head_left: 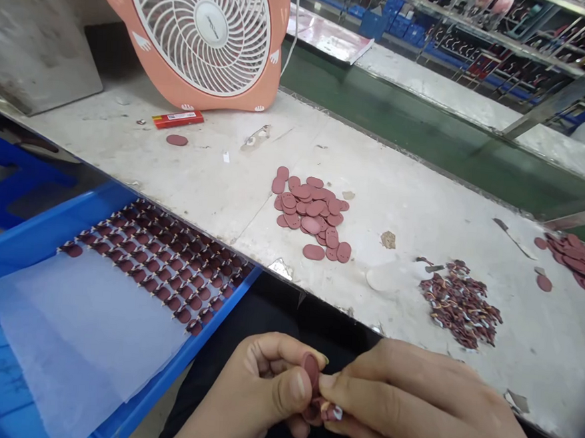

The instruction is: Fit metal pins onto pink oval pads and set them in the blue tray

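Observation:
Near the bottom middle, my left hand [265, 394] pinches a maroon oval disc [310, 370] between thumb and fingers. Against the disc's lower end, my right hand [419, 408] holds a small maroon piece [330, 410] with orange and white bits; it resembles a tiny ribbon or bow, but its exact kind is unclear. Both hands almost touch, and the fingers hide part of the join. Beyond them on the table lies a pile of maroon oval discs [315, 207], some with small holes. To the right is a heap of similar small maroon pieces [461, 304].
At left, a blue tray [241, 295] holds rows of discs with dark pieces attached [169, 264] and a white sheet [84, 331]. An orange fan [275, 78] stands behind a red box [178, 119]. More discs [577, 262] lie at far right near a thin tool [514, 238].

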Available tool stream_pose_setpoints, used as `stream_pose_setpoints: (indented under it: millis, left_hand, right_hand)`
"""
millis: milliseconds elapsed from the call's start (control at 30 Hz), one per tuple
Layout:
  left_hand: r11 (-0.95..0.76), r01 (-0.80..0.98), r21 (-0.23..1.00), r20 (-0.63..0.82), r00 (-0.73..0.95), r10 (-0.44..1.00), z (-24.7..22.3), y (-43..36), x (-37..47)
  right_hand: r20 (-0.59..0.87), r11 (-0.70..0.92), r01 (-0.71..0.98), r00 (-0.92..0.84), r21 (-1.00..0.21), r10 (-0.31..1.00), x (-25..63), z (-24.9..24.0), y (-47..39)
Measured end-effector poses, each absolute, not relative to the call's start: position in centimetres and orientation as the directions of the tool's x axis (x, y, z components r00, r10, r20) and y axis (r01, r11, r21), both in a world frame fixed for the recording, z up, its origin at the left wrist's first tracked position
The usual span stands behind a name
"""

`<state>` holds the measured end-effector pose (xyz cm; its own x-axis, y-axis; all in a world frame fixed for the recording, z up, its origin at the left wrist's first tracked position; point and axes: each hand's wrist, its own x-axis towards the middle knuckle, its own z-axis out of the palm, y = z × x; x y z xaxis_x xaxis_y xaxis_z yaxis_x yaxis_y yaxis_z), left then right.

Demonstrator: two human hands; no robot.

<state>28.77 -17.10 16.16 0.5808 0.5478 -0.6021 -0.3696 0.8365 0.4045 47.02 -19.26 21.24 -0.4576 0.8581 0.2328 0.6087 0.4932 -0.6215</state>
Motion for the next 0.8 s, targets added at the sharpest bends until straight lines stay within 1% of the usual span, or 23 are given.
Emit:
stream_pose_setpoints:
  millis: [133, 267, 400, 600, 700, 800]
  left_hand:
    - [0.834, -0.378, 0.402, -0.602, 0.578, 0.552, 15.8, -17.0, 28.7]
    - [0.834, -0.385, 0.394, -0.613, 0.566, 0.551, 15.8, -17.0, 28.7]
    - [0.833, -0.404, 0.377, -0.62, 0.558, 0.552, 15.8, -16.9, 28.7]
    - [0.824, -0.425, 0.374, -0.587, 0.579, 0.565, 15.4, -16.7, 28.8]
    - [0.844, -0.429, 0.322, -0.544, 0.646, 0.536, 14.6, -16.6, 28.8]
    - [0.871, -0.449, 0.2, -0.536, 0.694, 0.481, 13.3, -16.7, 28.5]
  right_hand:
    - [0.254, 0.513, 0.623, -0.46, -0.59, 0.851, 46.8, 20.9, -18.9]
    - [0.28, 0.514, 0.619, -0.441, -0.594, 0.853, 46.6, 20.7, -19.0]
    - [0.263, 0.501, 0.618, -0.439, -0.606, 0.859, 46.4, 20.6, -19.1]
    - [0.25, 0.498, 0.626, -0.444, -0.601, 0.86, 46.4, 20.5, -18.7]
    - [0.248, 0.492, 0.65, -0.434, -0.579, 0.866, 46.5, 20.8, -18.4]
    - [0.274, 0.465, 0.688, -0.376, -0.558, 0.885, 46.9, 21.1, -18.2]
